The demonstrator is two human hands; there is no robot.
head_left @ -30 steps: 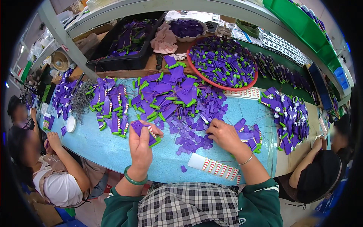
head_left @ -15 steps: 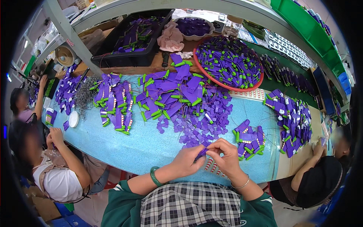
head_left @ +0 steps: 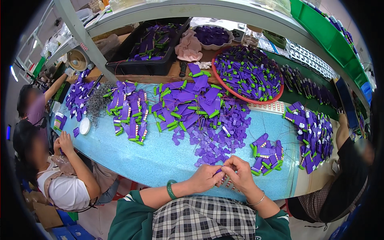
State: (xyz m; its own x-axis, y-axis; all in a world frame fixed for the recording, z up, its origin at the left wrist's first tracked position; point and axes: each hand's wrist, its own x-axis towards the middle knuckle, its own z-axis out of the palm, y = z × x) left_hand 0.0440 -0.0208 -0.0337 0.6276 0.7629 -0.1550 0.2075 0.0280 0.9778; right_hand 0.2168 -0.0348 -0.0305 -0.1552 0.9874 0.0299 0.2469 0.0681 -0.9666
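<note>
My left hand point(head_left: 205, 179), with a green bangle at its wrist, pinches a small purple piece point(head_left: 219, 171) close to the table's front edge. Against that same piece my right hand point(head_left: 239, 174) is closed, thumb and fingers together. Most of the piece is hidden by the fingers. A red-and-white striped sticker sheet point(head_left: 230, 185) lies partly covered beneath my hands. Just beyond them spreads a heap of small flat purple pieces point(head_left: 218, 140). To the right of my hands lies a small cluster of purple parts with green ends point(head_left: 267, 154).
Larger purple-and-green parts point(head_left: 188, 104) are heaped beyond the small pieces. Behind stand a red basket point(head_left: 281, 86) and a black tray point(head_left: 138, 67), both filled, below a metal shelf frame point(head_left: 192, 15). Co-workers sit at left point(head_left: 64, 188) and right point(head_left: 332, 188).
My hands stay together on the purple piece, with fingers slightly shifted. The whole view has moved a little. At right, the co-worker's arm now reaches farther toward the back.
</note>
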